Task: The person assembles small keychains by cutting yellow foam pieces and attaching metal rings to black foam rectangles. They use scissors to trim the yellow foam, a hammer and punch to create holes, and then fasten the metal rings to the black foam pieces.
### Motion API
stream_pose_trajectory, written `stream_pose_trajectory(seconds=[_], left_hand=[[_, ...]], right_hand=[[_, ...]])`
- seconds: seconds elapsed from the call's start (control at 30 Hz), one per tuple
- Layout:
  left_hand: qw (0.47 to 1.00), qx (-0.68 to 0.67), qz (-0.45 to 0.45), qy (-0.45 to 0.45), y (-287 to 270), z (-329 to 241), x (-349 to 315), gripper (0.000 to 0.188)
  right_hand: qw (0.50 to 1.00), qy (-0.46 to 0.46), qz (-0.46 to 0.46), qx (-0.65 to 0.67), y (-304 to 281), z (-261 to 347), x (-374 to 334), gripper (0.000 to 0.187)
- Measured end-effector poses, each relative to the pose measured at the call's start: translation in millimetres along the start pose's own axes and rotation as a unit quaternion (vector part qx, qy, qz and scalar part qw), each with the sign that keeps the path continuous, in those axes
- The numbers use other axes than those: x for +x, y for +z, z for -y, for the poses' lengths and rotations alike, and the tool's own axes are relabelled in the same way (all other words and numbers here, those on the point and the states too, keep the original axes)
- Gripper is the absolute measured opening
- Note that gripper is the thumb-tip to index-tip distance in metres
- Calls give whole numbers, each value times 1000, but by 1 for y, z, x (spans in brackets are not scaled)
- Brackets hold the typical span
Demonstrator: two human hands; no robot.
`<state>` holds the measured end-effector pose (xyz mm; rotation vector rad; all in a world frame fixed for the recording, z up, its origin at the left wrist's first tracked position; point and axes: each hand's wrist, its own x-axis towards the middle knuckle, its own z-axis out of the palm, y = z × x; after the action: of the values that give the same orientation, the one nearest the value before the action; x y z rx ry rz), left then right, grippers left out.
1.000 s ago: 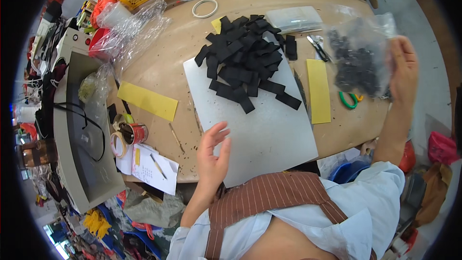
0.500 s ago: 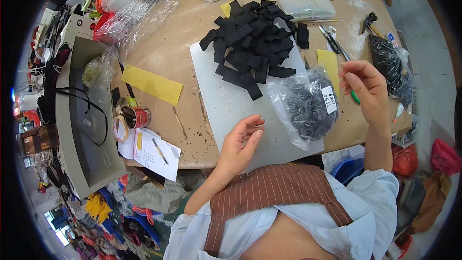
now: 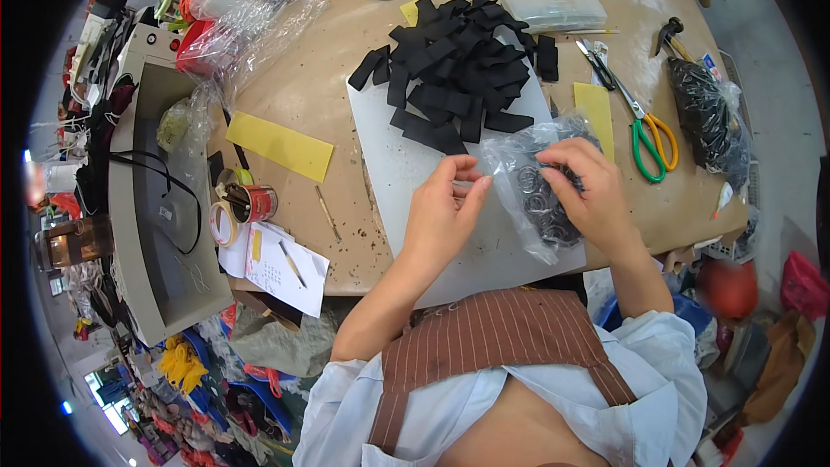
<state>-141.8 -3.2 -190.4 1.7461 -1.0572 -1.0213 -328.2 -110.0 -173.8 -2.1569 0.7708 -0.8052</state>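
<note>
A clear plastic bag [image 3: 521, 223] full of dark rings lies on the grey-white board [image 3: 389, 207]. Over its right part my right hand [image 3: 592, 195] is bent, the fingertips at the bag and a small gap showing between thumb and forefinger. Just left of the bag, my left hand [image 3: 450, 207] hovers above the board with fingers curved, thumb apart and nothing visible in it. Beyond the hands is a loose heap of short black fabric strips [image 3: 458, 60], its nearest strip close to my left fingertips.
Right of the bag lie a yellow card [image 3: 594, 117] and scissors with green and orange handles [image 3: 650, 143]. A hammer [image 3: 670, 35] and a bag of black material [image 3: 705, 112] are farther right. Leftward are another yellow card [image 3: 279, 147], a red can [image 3: 261, 203] and an open notebook [image 3: 281, 264].
My right hand has come down and leftward onto the bag, uncovering the scissor handles and hiding the bag's white label. My left hand has moved forward and right, closer to the bag.
</note>
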Motion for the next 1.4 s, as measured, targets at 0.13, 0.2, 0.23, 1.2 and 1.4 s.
stream_pose_trajectory(seconds=[0.13, 0.2, 0.23, 1.2, 1.4], left_hand=[[997, -53, 40, -46, 9, 12, -7, 25], [990, -89, 64, -92, 12, 11, -7, 23], [986, -95, 76, -116, 13, 5, -5, 22], [990, 105, 11, 89, 39, -12, 33, 24], [991, -3, 70, 118, 34, 4, 42, 14]], right_hand=[[999, 24, 15, 34, 4, 1, -3, 14], [998, 42, 18, 43, 4, 0, -6, 13], [998, 39, 17, 37, 5, -2, -7, 14], [992, -32, -88, -79, 20, -21, -5, 5], [998, -23, -45, 30, 16, -33, -5, 7]])
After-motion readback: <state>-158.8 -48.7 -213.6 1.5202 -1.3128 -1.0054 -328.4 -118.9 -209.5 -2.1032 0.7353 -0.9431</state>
